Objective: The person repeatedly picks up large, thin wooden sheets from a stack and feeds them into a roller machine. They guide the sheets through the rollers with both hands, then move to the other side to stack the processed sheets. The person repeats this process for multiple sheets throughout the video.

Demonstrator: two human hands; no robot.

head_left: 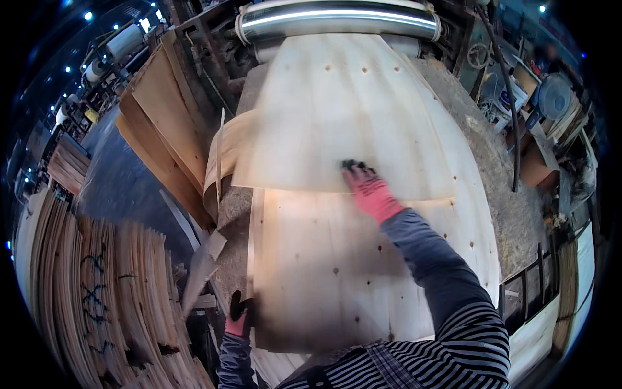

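A pale wood veneer sheet stretches from the shiny metal roller toward me. Its near edge lies over another knotty veneer sheet. My right hand, in a pink glove with black fingers, rests flat on the upper sheet close to that edge, fingers stretched out. Beside the lower sheet's left edge is my left hand, gloved the same way. Its fingers are apart, and I see nothing in them. Whether it touches the sheet's edge I cannot tell.
Brown veneer sheets lean at the left of the roller machine. A tall stack of veneer stands at the lower left. At the right are a fan, a dark upright pole and a dark rail.
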